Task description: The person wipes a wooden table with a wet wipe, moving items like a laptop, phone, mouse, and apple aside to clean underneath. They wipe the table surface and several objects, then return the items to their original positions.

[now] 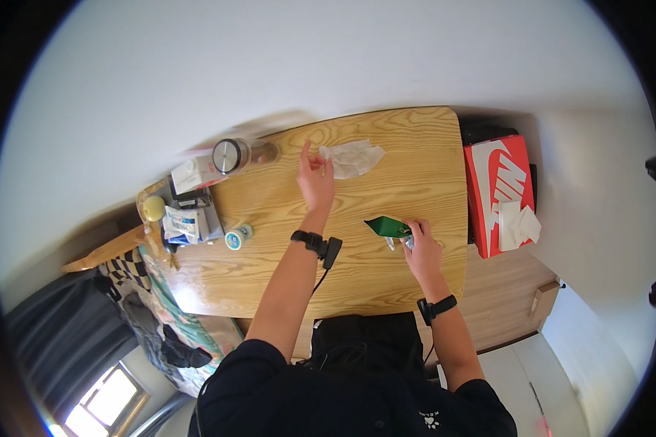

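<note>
My left hand [315, 180] is over the far middle of the wooden table, its index finger raised. Thumb and other fingers pinch the near corner of a thin, crumpled white tissue [355, 158], which spreads out to the right. Toward the table's right side, my right hand [423, 251] grips the end of a small dark green pouch [385, 226] with a pointed corner facing left. Just below the pouch, partly hidden by it, is a small whitish item [390, 243]. Something bluish and shiny [409, 242] shows by my right fingers; I cannot tell what it is.
On the table's left are a glass jar with a metal lid [227, 156], a white carton [194, 173], a small round tub [238, 237] and a white packet [181, 223]. Beyond the right edge, a red Nike shoebox [497, 191] bears a tissue pack [516, 225]. A wall borders the far edge.
</note>
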`<state>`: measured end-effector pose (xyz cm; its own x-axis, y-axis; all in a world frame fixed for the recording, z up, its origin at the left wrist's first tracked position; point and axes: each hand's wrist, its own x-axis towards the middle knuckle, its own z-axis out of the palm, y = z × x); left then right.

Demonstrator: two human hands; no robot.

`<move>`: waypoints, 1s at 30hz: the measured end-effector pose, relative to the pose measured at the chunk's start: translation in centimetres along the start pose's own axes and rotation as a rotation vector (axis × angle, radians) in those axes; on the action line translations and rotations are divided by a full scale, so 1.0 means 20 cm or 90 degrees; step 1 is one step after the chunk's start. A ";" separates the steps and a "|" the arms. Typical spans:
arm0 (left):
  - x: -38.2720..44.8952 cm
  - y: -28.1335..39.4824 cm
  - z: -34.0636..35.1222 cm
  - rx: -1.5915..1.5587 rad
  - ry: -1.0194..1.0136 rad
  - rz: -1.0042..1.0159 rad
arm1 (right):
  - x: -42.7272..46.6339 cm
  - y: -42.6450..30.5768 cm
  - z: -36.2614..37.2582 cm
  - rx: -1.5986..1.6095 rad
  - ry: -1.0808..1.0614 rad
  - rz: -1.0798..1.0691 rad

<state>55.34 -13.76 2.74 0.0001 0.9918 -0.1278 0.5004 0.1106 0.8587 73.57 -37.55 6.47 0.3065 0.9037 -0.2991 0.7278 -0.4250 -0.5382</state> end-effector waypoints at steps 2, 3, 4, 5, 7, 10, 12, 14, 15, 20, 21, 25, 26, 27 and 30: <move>-0.01 0.03 0.00 -0.002 -0.073 0.051 | 0.00 0.00 0.00 0.003 0.005 0.006; -0.03 0.03 0.00 0.008 -0.137 0.074 | 0.00 -0.01 0.00 0.002 0.005 0.000; -0.04 0.03 0.00 0.050 -0.192 0.152 | 0.00 -0.01 -0.01 0.002 0.006 -0.005; -0.06 0.03 0.01 0.084 -0.244 0.233 | 0.00 -0.01 -0.01 0.007 0.004 -0.001; -0.11 0.07 0.05 0.215 -0.325 0.511 | 0.00 -0.01 -0.02 0.016 0.002 0.006; -0.17 0.00 0.06 0.190 -0.188 0.399 | -0.01 -0.01 -0.01 0.017 0.024 0.003; -0.14 -0.06 0.08 0.214 -0.103 0.364 | -0.01 -0.03 -0.03 0.023 0.002 0.012; -0.13 -0.12 0.11 0.278 -0.084 0.301 | -0.01 -0.02 -0.03 0.019 -0.016 0.020; -0.10 -0.13 0.13 0.327 -0.105 0.260 | -0.01 -0.01 -0.02 0.012 -0.018 0.022; -0.11 -0.11 0.22 0.463 -0.281 0.313 | -0.01 0.00 -0.03 0.009 -0.033 0.031; -0.12 -0.09 0.24 0.439 -0.350 0.329 | 0.00 0.00 -0.03 0.013 -0.030 0.026; -0.18 -0.01 0.37 0.357 -0.501 0.436 | 0.00 0.01 0.00 0.016 -0.015 0.009; -0.17 0.00 0.38 0.359 -0.500 0.447 | 0.00 0.01 0.00 0.022 -0.009 0.003; -0.15 0.01 0.39 0.358 -0.502 0.459 | -0.01 0.02 0.00 0.026 -0.003 0.001; 0.02 -0.08 0.31 0.455 -0.428 0.417 | 0.00 0.02 0.00 0.028 -0.009 -0.002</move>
<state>59.90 -13.97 -1.73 0.7861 0.5897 -0.1851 0.6069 -0.6797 0.4119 73.76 -37.69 6.26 0.2955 0.9042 -0.3085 0.7008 -0.4246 -0.5732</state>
